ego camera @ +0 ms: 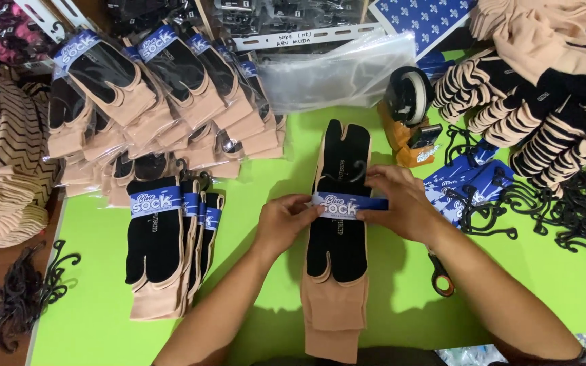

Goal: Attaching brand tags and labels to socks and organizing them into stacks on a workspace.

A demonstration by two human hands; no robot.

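Surface: green table (103, 318), seen from above.
Sock pair: black-and-beige split-toe socks (337, 271) lie lengthwise at table centre, toes far, cuffs near.
Band: blue paper band (347, 205) crosses the socks at mid-length, lying flat on them.
Left hand: left hand (286, 220) pinches the band's left end, fingertips on the band and the sock edge; grip closed on the band.
Right hand: right hand (398, 203) holds the band's right end, thumb and fingers pressing it at the sock's right edge; grip closed on the band.
Banded stack: finished pairs (164, 244), each with a blue band, lie overlapped just left of the left forearm.
Bagged stack: socks in clear bags (164, 95) are fanned out at far left.
Empty bags: clear bags (337, 71) lie far centre, beyond the sock pair's toes.
Tape dispenser: orange dispenser (412, 122) stands far right of the sock pair, near the right hand.
Spare bands: loose blue bands (466, 183) lie just right of the right hand, mixed with black hooks (578, 210).
Loose socks: unpacked pile (544, 102) fills the far right.
Scissors: handle (442, 278) shows beside the right forearm, partly hidden.
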